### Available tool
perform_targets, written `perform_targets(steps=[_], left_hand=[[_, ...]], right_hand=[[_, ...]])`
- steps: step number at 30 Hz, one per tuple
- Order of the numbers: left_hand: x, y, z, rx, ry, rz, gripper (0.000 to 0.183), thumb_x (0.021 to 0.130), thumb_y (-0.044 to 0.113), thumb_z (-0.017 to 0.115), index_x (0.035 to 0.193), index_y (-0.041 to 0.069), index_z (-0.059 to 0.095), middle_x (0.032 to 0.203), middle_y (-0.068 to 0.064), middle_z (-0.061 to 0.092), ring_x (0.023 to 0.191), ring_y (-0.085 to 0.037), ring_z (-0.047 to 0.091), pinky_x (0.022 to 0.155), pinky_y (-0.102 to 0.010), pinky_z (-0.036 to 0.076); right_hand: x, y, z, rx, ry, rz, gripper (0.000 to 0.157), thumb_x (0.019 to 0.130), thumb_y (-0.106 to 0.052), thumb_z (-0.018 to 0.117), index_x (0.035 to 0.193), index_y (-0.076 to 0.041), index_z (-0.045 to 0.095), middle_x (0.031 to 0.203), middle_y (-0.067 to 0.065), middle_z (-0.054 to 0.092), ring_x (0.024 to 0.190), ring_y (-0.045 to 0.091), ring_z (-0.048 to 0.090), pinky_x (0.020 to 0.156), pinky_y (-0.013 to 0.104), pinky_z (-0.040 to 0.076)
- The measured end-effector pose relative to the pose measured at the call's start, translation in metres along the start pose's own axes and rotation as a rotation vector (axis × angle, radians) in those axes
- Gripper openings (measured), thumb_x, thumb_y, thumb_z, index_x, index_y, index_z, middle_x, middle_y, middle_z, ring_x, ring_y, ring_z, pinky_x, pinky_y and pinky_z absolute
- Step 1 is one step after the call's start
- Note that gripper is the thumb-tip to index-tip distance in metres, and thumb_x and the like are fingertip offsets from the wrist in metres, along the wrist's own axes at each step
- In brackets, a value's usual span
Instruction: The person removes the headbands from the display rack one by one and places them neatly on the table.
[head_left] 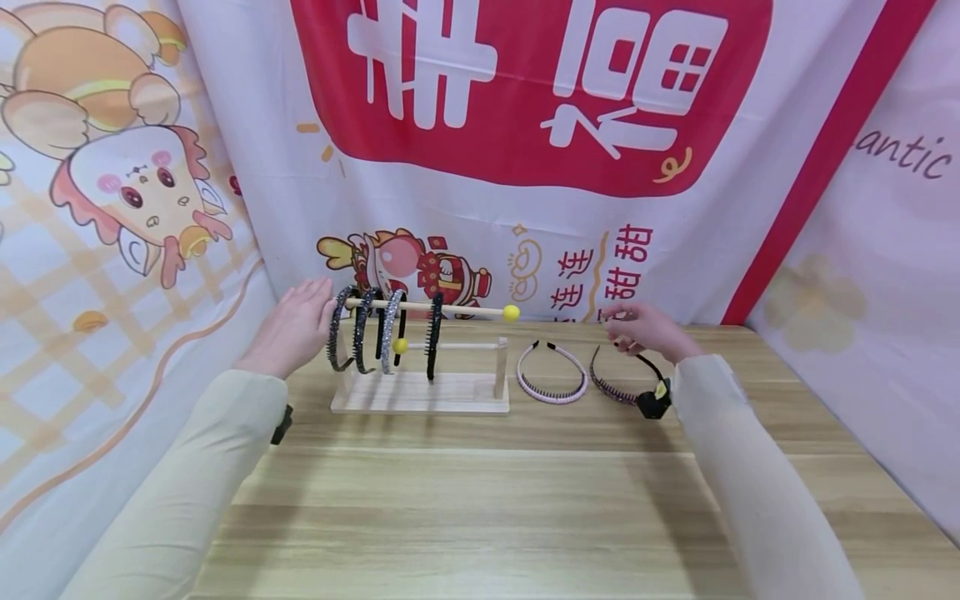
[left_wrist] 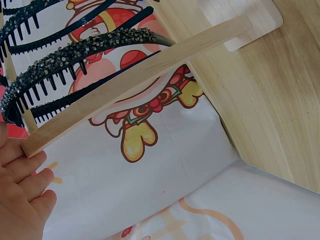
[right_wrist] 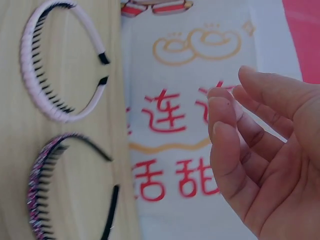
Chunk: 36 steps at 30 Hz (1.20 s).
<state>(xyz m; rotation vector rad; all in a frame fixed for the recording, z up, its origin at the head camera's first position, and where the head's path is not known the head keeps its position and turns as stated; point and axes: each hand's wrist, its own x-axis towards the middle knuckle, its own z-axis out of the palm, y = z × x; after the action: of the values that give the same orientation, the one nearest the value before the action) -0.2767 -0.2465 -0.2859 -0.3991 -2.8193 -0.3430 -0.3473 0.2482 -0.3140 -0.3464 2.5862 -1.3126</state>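
Note:
A wooden headband stand (head_left: 420,393) carries several toothed headbands on its upper bar, among them a silver glittery headband (head_left: 390,329) and a plain black headband (head_left: 433,337). At the stand's left end is my left hand (head_left: 296,325). In the left wrist view its fingertips touch the top of the wooden upright (left_wrist: 125,85), beside a dark beaded headband (left_wrist: 75,55). Held in the air above a sparkly dark headband (head_left: 617,393), my right hand (head_left: 648,329) has loosely bent fingers around nothing. A pale pink headband (right_wrist: 30,75) lies on the table next to the sparkly one.
Yellow balls tip the stand's bars, such as the yellow ball (head_left: 511,313) on the upper one. Behind the wooden table (head_left: 465,500) hangs a printed cloth (head_left: 465,187). Another patterned cloth (head_left: 97,350) closes the left side, and a pale cloth (head_left: 877,275) the right.

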Motion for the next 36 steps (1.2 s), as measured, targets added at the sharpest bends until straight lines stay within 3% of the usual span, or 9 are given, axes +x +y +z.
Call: perform_targets(steps=[8, 13, 25, 36], left_hand=[[0.0, 0.0, 0.0, 0.002, 0.014, 0.006, 0.05, 0.102, 0.022, 0.026, 0.138, -0.012, 0.024, 0.143, -0.03, 0.022, 0.132, -0.044, 0.016, 0.111, -0.048, 0.005], [0.001, 0.0, 0.0, 0.001, 0.021, 0.015, 0.049, 0.102, 0.021, 0.026, 0.138, -0.013, 0.025, 0.141, -0.032, 0.024, 0.131, -0.045, 0.018, 0.11, -0.049, 0.005], [0.001, -0.001, 0.001, 0.005, 0.018, 0.001, 0.05, 0.101, 0.021, 0.027, 0.138, -0.013, 0.024, 0.143, -0.03, 0.022, 0.132, -0.044, 0.016, 0.111, -0.048, 0.005], [0.0, -0.001, 0.001, 0.005, 0.016, 0.003, 0.05, 0.102, 0.021, 0.026, 0.138, -0.012, 0.024, 0.142, -0.031, 0.022, 0.132, -0.044, 0.016, 0.111, -0.048, 0.005]], right_hand=[[0.008, -0.032, 0.003, -0.025, 0.005, -0.052, 0.033, 0.091, -0.012, 0.057, 0.122, -0.001, 0.051, 0.093, 0.014, 0.062, 0.075, 0.033, 0.06, 0.069, 0.042, 0.055], [0.01, -0.053, 0.008, -0.049, 0.002, -0.081, 0.032, 0.09, -0.015, 0.059, 0.12, -0.002, 0.053, 0.091, 0.014, 0.064, 0.071, 0.027, 0.06, 0.063, 0.036, 0.055], [0.008, -0.098, 0.028, -0.108, 0.002, -0.163, 0.033, 0.091, -0.017, 0.06, 0.12, -0.003, 0.054, 0.099, 0.015, 0.059, 0.068, 0.031, 0.059, 0.059, 0.036, 0.055], [0.005, -0.122, 0.048, -0.12, 0.026, -0.201, 0.032, 0.09, -0.016, 0.061, 0.121, -0.009, 0.055, 0.107, 0.011, 0.056, 0.066, 0.027, 0.06, 0.056, 0.035, 0.055]])
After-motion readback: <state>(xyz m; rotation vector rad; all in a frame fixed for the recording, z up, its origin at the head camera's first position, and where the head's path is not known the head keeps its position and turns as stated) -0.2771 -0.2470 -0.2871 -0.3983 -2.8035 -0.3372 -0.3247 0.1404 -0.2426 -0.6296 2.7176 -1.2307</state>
